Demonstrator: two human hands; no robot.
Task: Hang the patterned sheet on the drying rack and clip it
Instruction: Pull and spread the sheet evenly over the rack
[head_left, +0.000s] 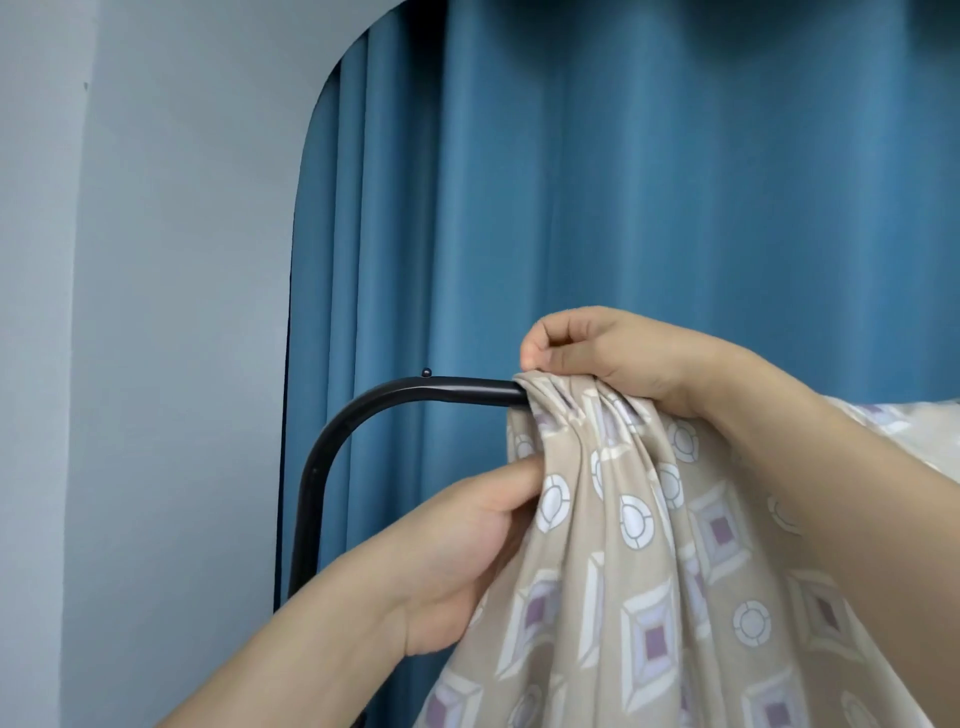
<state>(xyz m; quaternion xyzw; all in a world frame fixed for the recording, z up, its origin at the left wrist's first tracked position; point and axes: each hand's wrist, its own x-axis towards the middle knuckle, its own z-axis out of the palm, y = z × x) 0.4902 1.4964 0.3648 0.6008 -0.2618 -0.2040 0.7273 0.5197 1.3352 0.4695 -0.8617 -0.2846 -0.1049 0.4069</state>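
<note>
My right hand (597, 353), at centre right of the frame, rests on top of the beige patterned sheet (649, 545) where it is bunched over the black drying-rack bar (415, 395); its fingers are curled, thumb against forefinger, pinching the gathered fold at the bar. My left hand (467, 551), lower centre, grips the hanging edge of the sheet, its fingertips hidden inside the fabric. The sheet drapes from the bar down to the bottom edge, where it is cut off; the bar beneath it and to the right is concealed. The rack's curved corner and upright descend at left, against a blue curtain (675, 182) and a grey wall (156, 312).
</note>
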